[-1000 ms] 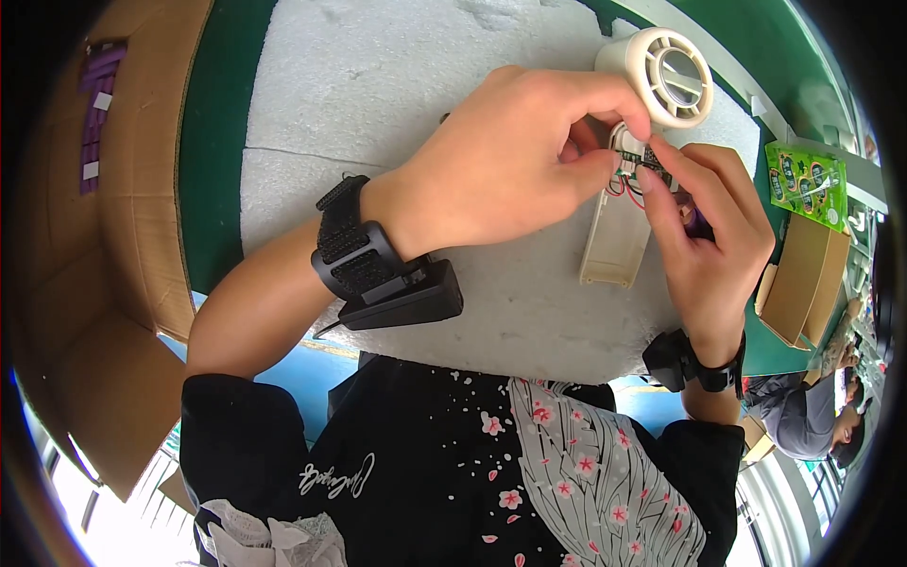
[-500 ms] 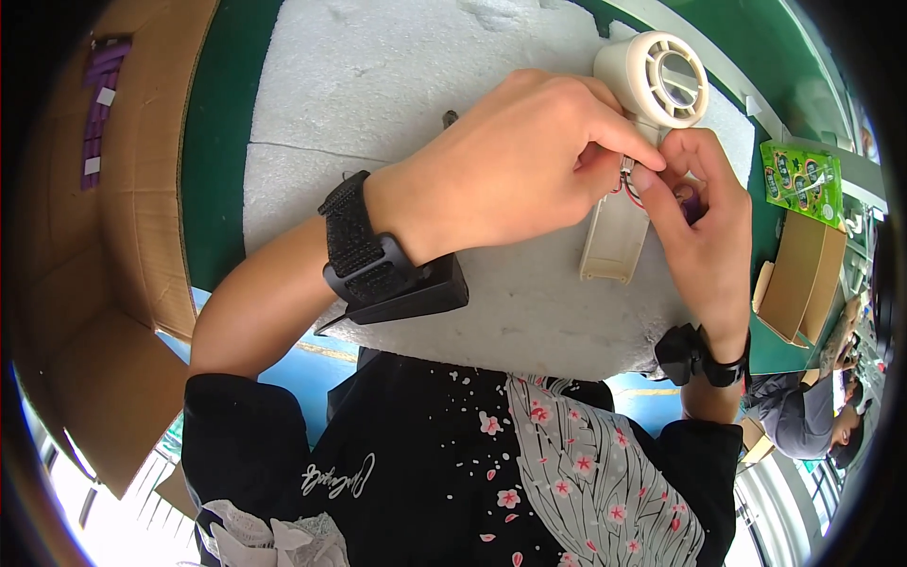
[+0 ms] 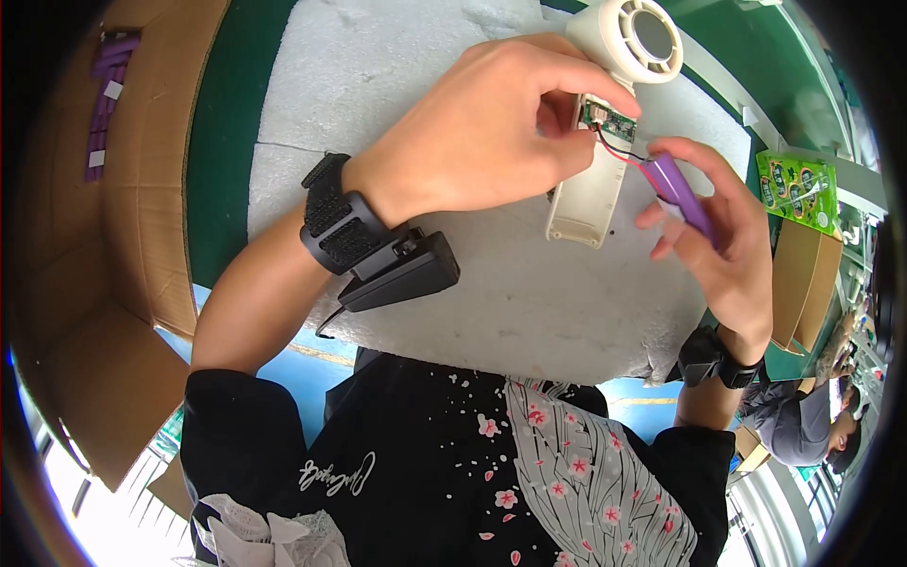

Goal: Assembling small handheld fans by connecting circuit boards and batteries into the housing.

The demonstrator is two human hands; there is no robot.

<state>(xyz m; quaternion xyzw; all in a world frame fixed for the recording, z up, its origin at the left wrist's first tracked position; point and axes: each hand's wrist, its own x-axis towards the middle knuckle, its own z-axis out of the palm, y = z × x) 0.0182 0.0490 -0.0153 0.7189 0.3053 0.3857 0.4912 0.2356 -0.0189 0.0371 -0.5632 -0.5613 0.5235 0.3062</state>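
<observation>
My left hand (image 3: 482, 132) grips a cream handheld fan (image 3: 584, 203) near its neck, thumb and forefinger on either side. The fan's round grilled head (image 3: 650, 38) points away from me, and its handle is an open shell. A small green circuit board (image 3: 619, 123) sits at the top of that handle. From the board a red and a black wire (image 3: 619, 153) run to a purple cylindrical battery (image 3: 688, 200). My right hand (image 3: 732, 260) holds this battery to the right of the handle, with several fingers spread around it.
White foam sheets (image 3: 378, 76) cover the green table (image 3: 215, 189). At left stands a large cardboard box (image 3: 156, 123) with several purple batteries (image 3: 106, 104) inside. On the right are a green packet (image 3: 798, 189) and a small cardboard box (image 3: 805, 283). Another person (image 3: 803, 425) sits farther right.
The fan has shifted up and left with my left hand. My right hand has drawn away from it to the right, bringing the battery, the wires and the circuit board into sight.
</observation>
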